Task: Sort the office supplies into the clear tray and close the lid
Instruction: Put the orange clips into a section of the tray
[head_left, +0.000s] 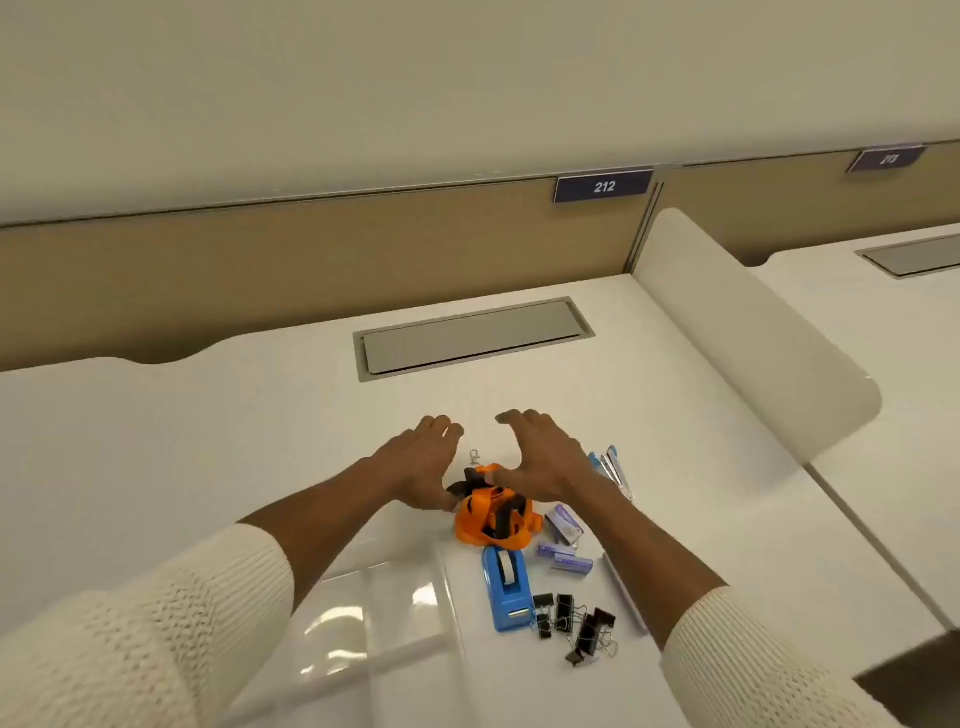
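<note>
An orange and black lanyard bundle (493, 519) lies on the white desk, its metal clip (474, 457) pointing away from me. My left hand (421, 467) and my right hand (545, 462) hover over it, fingers spread, thumbs near the straps; neither grips anything. In front of the bundle stands a blue tape dispenser (506, 587). Several black binder clips (576, 623) lie to its right. Purple staple boxes (563, 540) sit beside the lanyard. A blue stapler (613, 470) shows behind my right hand. The clear tray (374, 618) lies at lower left, partly under my left forearm.
A grey cable hatch (472, 338) is set in the desk beyond my hands. A white rounded divider (753, 332) bounds the desk on the right. A tan back panel (311, 249) carries a 212 label (603, 186). A flat clear strip (623, 592) lies by my right forearm.
</note>
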